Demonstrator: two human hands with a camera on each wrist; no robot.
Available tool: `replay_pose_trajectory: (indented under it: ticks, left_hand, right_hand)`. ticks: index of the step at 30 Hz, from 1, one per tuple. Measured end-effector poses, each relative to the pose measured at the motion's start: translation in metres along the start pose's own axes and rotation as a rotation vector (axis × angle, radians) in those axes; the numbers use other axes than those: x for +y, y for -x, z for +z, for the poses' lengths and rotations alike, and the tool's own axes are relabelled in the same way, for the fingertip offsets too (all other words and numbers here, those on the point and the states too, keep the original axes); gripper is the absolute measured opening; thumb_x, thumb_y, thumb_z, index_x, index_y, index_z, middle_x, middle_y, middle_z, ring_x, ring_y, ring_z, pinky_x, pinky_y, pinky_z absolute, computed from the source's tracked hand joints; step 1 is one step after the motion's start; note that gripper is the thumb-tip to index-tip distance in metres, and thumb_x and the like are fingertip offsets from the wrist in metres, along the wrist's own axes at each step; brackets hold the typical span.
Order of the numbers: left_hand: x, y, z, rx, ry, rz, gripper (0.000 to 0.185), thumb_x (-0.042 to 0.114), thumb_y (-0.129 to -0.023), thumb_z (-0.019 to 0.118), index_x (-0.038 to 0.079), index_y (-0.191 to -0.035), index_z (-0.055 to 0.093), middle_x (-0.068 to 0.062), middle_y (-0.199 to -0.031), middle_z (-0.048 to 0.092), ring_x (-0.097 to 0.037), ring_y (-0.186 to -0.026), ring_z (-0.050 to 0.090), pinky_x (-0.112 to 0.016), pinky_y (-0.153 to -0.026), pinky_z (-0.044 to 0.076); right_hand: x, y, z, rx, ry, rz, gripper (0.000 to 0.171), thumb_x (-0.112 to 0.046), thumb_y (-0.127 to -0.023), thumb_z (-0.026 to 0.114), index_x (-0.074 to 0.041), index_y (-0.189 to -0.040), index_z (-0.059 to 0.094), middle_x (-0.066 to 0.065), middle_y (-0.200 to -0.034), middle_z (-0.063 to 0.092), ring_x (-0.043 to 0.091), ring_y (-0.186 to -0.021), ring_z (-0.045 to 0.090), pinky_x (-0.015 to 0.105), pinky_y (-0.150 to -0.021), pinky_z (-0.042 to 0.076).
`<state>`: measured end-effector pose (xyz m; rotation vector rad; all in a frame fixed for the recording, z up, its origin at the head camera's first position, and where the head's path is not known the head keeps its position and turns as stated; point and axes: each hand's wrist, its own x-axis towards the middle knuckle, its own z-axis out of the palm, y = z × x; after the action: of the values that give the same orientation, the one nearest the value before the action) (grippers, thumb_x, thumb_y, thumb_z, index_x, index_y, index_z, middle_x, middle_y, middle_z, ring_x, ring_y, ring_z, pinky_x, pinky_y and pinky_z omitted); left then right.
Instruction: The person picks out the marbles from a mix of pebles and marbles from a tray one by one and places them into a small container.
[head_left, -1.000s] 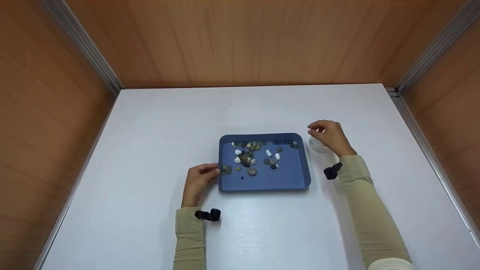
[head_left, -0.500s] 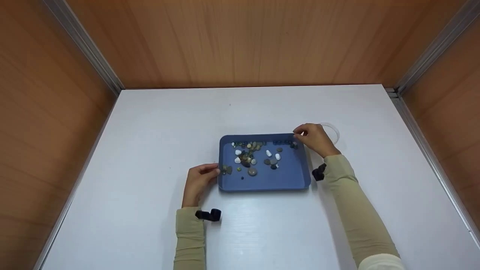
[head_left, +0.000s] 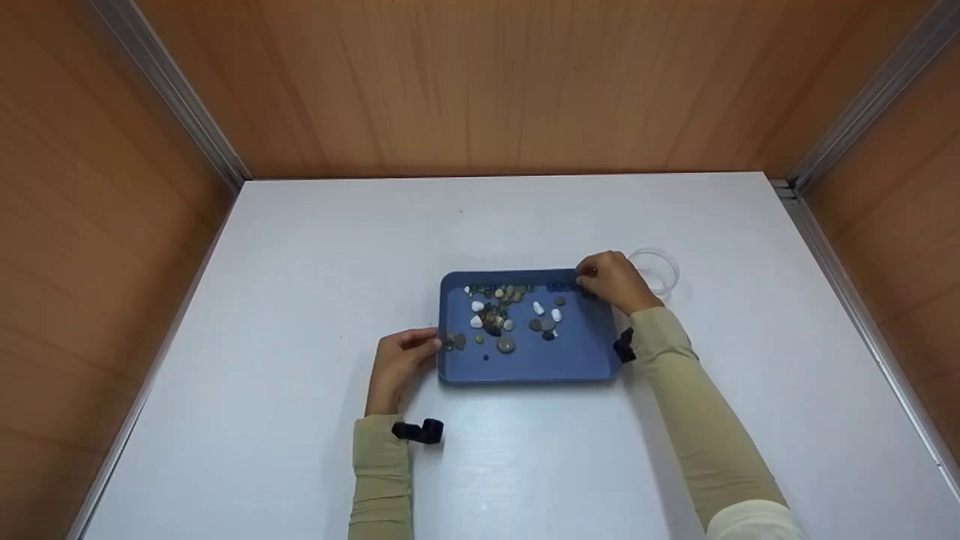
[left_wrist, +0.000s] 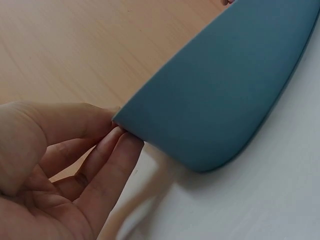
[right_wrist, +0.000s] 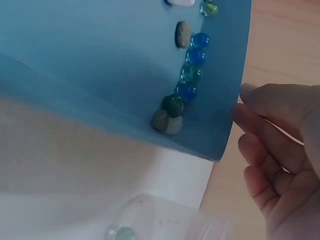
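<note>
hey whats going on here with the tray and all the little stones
A person steadies a shallow blue plastic tray of mixed pebbles and glass beads, their left hand pinching its left edge. Their right hand hovers, fingers relaxed, over the tray's far right corner, by a row of blue and green beads. A small clear plastic cup stands just right of the tray, one bead inside.

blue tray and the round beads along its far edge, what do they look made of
Blue tray: likely plastic, matte; even colour, smooth wall, rounded corners. Round beads: probably glass, glossy; blue and green, translucent with bright highlights. Clear cup beside the tray: see-through, plastic or glass, cannot tell.
</note>
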<state>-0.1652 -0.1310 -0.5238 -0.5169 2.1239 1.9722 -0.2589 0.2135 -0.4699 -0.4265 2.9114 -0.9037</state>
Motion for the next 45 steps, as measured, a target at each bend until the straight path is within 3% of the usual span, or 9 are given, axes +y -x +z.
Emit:
replay_pose_trajectory:
  ticks: [19, 28, 45]
  left_hand:
    - [0.0, 0.003, 0.002, 0.003, -0.028, 0.001, 0.026, 0.005, -0.082, 0.073, 0.004, -0.108, 0.072, -0.013, -0.113, 0.067, -0.019, -0.101, 0.062, -0.028, -0.086, 0.055]
    - [0.0, 0.004, 0.001, -0.012, 0.014, 0.0, 0.026, 0.003, -0.082, 0.073, 0.001, -0.109, 0.071, -0.014, -0.111, 0.066, -0.017, -0.097, 0.062, -0.024, -0.082, 0.055]
    - [-0.001, 0.004, 0.003, 0.004, 0.004, -0.002, 0.026, 0.003, -0.082, 0.073, 0.001, -0.107, 0.072, -0.014, -0.109, 0.068, -0.016, -0.096, 0.063, -0.024, -0.082, 0.055]
  right_hand:
    - [-0.007, -0.005, 0.012, -0.02, 0.178, 0.094, 0.019, -0.005, -0.084, 0.065, 0.003, -0.098, 0.073, 0.021, -0.095, 0.072, 0.035, -0.086, 0.067, 0.047, -0.076, 0.054]
    - [-0.004, -0.003, 0.016, -0.006, 0.251, 0.039, 0.018, -0.005, -0.082, 0.067, 0.0, -0.098, 0.075, 0.017, -0.095, 0.073, 0.035, -0.089, 0.067, 0.05, -0.08, 0.052]
    - [0.001, 0.0, 0.022, 0.003, 0.262, 0.003, 0.014, -0.007, -0.081, 0.069, -0.002, -0.093, 0.077, 0.016, -0.093, 0.073, 0.036, -0.091, 0.061, 0.052, -0.081, 0.048]
